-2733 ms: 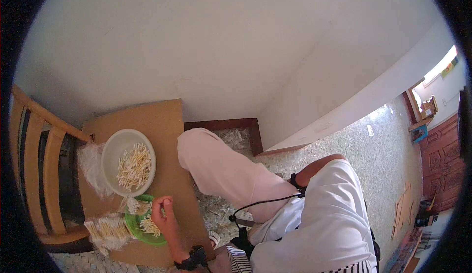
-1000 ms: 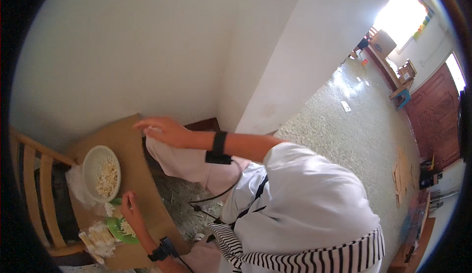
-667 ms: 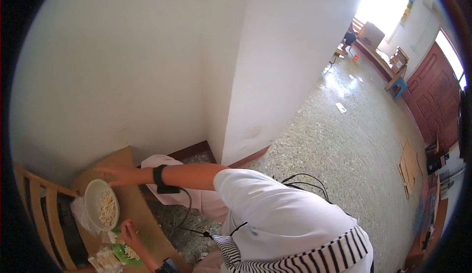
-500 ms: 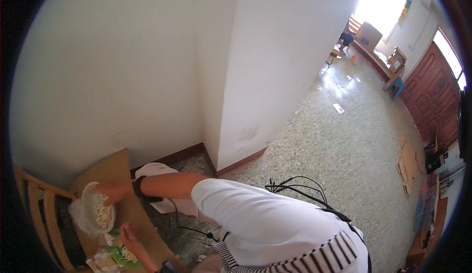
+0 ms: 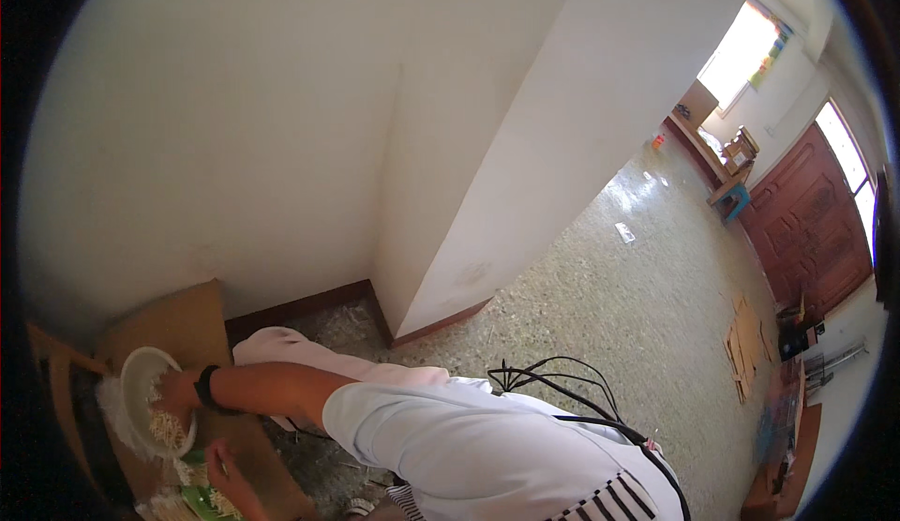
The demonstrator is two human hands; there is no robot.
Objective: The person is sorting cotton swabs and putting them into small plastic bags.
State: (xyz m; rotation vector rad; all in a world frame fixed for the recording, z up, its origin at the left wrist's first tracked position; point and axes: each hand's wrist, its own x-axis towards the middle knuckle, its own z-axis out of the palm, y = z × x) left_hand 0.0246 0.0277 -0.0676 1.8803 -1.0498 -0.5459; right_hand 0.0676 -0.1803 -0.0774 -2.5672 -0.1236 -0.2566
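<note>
The right hand (image 5: 176,392) is reached across the body into the white bowl (image 5: 141,371), which stands on the brown board (image 5: 187,319) at the lower left of the view. The hand is laid on the pale shreds (image 5: 167,427) inside the bowl; the fingers are curled loosely downward into them, but whether any shreds are pinched cannot be told — the fingertips are hidden by the hand itself. A black band (image 5: 203,388) is worn at this wrist.

The left hand (image 5: 223,463) is seen lower down, just beside the green plate (image 5: 199,500) near the bottom edge. Its fingers are bent and drawn together, though what is held between them, if anything, cannot be told. More pale shreds are spread on the plate.

A wooden chair (image 5: 58,380) stands just left of the bowl. A black cable (image 5: 553,380) lies across the speckled floor (image 5: 637,305) — beside the white-clothed torso.
</note>
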